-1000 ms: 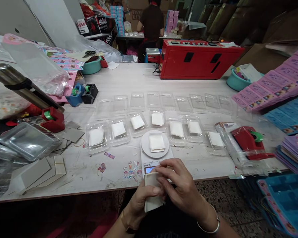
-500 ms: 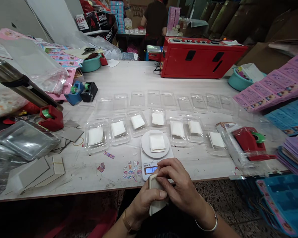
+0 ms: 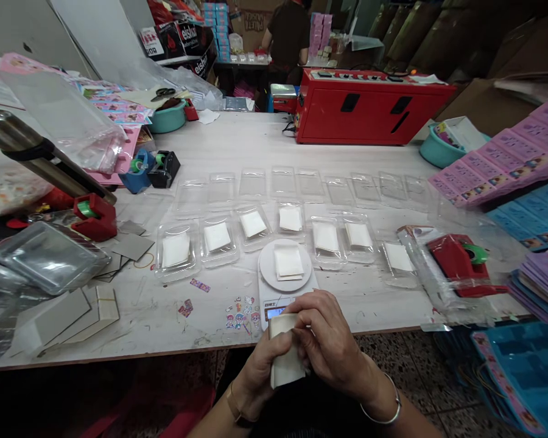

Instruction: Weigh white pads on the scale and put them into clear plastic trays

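Note:
Just in front of the table edge, my left hand (image 3: 262, 368) grips a stack of off-white paper sheets (image 3: 287, 360), thumb across its face. My right hand (image 3: 326, 344) is closed on the stack's right side, fingertips at its upper edge. Behind them stands a white digital scale (image 3: 268, 298), its lit display partly covered by my hands. A small pile of white sheets (image 3: 288, 261) rests on the scale's round plate (image 3: 265, 272). Around the scale, several clear plastic trays (image 3: 196, 267) each hold a similar white pile.
Clear plastic covers (image 3: 253, 182) form a row farther back. Tape dispensers stand left, and a red tape dispenser (image 3: 459, 267) lies right. Grey cardboard pieces (image 3: 68, 322) and stickers (image 3: 242, 313) lie on the table. Behind are a red machine (image 3: 369, 109) and a person (image 3: 288, 36).
The paper stack has turned so its broad face shows more, and it hides more of the scale's display. Both hands have shifted slightly with it. The pile on the scale has not moved.

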A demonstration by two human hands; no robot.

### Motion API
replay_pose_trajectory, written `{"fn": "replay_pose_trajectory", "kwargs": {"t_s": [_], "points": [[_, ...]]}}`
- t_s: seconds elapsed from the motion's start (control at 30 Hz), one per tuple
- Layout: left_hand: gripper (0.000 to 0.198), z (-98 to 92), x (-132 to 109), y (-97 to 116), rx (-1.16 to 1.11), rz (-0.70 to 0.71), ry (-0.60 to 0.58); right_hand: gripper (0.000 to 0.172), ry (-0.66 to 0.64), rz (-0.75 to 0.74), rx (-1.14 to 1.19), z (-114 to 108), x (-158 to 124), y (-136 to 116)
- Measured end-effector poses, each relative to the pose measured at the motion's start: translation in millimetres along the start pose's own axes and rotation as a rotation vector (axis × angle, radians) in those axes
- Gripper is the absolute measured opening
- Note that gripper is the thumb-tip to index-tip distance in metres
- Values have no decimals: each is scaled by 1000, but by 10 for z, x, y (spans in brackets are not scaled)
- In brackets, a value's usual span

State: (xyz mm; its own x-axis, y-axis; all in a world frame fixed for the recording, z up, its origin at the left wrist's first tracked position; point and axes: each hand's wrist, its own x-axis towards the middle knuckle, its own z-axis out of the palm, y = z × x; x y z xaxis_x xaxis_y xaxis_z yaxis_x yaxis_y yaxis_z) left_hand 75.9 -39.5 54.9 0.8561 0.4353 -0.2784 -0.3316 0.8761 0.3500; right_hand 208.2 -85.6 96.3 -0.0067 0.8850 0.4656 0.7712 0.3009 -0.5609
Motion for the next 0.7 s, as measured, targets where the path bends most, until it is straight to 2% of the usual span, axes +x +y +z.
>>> {"fn": "replay_pose_trajectory", "kwargs": {"t_s": [0.17, 0.33, 0.43, 0.6, 0.7], "points": [[63, -86, 45, -29, -49, -21, -1, 14, -54, 17, -22, -46, 25, 28], [64, -162, 96, 14, -78, 0, -10, 12, -201, 80, 72, -180, 209, 154], [66, -242, 88, 56, -73, 18, 10, 13, -275, 121, 76, -250, 436, 404], [61, -370, -24, 135, -118, 18, 134, 15, -454, 270, -5, -240, 863, 991], [62, -344, -46, 219, -118, 19, 95, 15, -527, 301, -22, -195, 1068, 1206]]}}
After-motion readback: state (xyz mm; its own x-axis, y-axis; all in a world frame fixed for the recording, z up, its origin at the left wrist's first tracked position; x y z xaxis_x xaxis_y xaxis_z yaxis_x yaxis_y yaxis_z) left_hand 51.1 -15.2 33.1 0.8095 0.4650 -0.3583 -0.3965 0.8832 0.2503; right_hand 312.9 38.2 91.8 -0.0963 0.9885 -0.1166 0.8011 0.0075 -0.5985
